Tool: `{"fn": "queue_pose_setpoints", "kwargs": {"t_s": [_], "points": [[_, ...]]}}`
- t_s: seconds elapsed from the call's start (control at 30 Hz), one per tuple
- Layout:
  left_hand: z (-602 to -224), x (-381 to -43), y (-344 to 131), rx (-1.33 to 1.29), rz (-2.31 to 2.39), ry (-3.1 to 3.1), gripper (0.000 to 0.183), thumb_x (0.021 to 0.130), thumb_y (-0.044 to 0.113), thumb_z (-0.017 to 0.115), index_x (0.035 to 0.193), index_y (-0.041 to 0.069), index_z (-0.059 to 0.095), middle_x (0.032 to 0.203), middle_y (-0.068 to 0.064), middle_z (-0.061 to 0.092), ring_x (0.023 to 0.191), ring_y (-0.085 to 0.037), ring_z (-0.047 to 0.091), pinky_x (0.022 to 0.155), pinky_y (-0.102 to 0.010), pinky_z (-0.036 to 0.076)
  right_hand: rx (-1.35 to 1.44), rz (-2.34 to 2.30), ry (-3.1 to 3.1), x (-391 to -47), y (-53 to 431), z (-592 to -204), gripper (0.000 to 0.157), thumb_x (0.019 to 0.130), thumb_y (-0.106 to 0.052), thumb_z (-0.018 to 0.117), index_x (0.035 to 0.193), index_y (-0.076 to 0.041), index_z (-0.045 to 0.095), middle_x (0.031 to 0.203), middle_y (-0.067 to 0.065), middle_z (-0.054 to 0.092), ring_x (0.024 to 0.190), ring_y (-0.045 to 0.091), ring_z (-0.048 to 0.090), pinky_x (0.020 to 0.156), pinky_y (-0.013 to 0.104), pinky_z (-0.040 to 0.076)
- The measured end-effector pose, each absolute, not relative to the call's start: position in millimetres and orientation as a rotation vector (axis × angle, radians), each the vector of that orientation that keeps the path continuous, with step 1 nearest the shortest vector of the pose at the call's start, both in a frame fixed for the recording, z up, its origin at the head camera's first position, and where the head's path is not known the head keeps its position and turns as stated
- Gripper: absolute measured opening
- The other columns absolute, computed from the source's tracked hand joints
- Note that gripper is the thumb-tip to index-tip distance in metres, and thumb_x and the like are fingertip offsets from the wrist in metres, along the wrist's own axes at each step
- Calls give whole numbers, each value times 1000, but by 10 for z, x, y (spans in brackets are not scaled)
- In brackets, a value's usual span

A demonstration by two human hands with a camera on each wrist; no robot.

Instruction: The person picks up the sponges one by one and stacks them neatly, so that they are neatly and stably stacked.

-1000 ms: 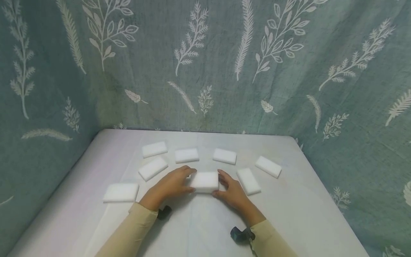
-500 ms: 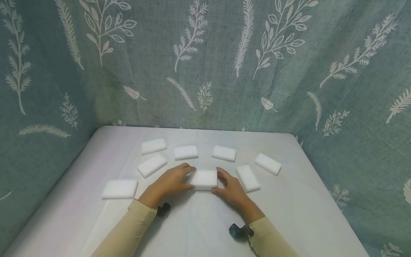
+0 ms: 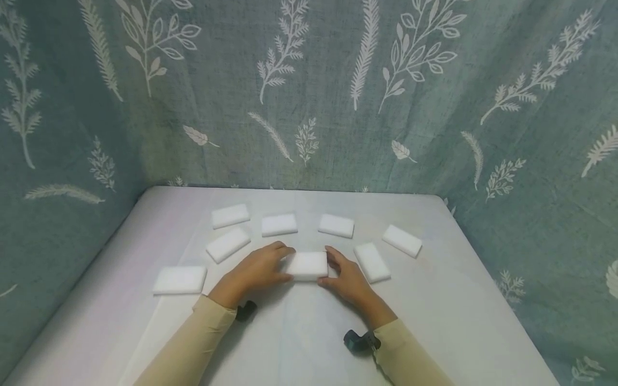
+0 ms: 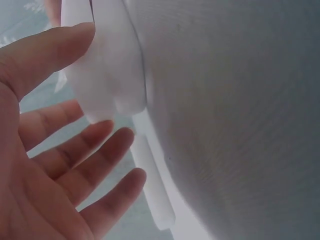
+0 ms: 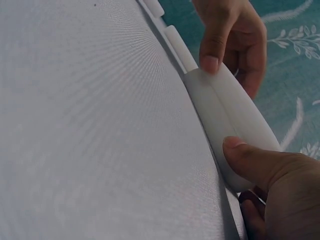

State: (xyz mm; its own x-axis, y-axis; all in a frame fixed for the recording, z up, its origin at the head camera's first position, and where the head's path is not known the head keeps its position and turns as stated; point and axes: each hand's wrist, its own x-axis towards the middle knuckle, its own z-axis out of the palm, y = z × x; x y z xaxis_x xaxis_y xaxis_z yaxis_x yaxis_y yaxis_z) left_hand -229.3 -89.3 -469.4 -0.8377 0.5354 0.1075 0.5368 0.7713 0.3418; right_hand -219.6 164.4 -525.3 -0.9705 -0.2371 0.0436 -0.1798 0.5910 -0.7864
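Observation:
Two white rectangular sponges (image 3: 308,265) lie one on the other in the middle of the table, with a seam between them in both wrist views. My left hand (image 3: 258,272) holds their left end; in the left wrist view its thumb (image 4: 65,45) presses the near side while the other fingers spread behind. Around the right end my right hand (image 3: 348,277) grips, its thumb (image 5: 250,157) on the near faces and its fingers at the far side. Just right of that hand lies another white sponge (image 3: 372,262).
Several more single white sponges lie flat in a loose arc on the white table (image 3: 299,343), such as one at the left (image 3: 180,280) and one at the far right (image 3: 402,240). A green leaf-patterned cloth (image 3: 217,80) hangs behind and along both sides.
The whole head view has shifted slightly, so the table and hands sit a little higher in it. Both hands stay around the stacked sponges, with only slight finger movement.

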Motion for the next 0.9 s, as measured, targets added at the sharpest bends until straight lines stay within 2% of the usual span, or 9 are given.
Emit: {"fn": "queue_pose_setpoints", "kwargs": {"t_s": [0.3, 0.53, 0.9], "points": [[-4676, -2319, -865, -904, -577, -2924, 60, 77, 32, 82, 129, 11, 61, 120, -3, 58, 100, -18, 59, 87, -37, 50, -408, -1364, 2763, -2223, 1654, -5241, 91, 75, -20, 85, 150, -13, 35, 143, 11, 49, 127, 26, 51, 104, 36, 39], [-4693, -2328, -878, -894, -555, -2948, 61, 78, 35, 81, 129, 9, 60, 118, -4, 58, 98, -18, 60, 85, -38, 50, -387, -1360, 2729, -2214, 1662, -5237, 91, 76, -23, 84, 151, -13, 33, 145, 9, 48, 127, 24, 50, 104, 36, 39], [-4679, -2357, -929, -931, -565, -2932, 60, 82, 38, 77, 132, 10, 58, 128, -7, 57, 112, -23, 58, 93, -41, 47, -362, -1358, 2729, -2188, 1646, -5196, 90, 77, -21, 84, 151, -13, 34, 145, 9, 47, 127, 25, 50, 104, 36, 40]]}}
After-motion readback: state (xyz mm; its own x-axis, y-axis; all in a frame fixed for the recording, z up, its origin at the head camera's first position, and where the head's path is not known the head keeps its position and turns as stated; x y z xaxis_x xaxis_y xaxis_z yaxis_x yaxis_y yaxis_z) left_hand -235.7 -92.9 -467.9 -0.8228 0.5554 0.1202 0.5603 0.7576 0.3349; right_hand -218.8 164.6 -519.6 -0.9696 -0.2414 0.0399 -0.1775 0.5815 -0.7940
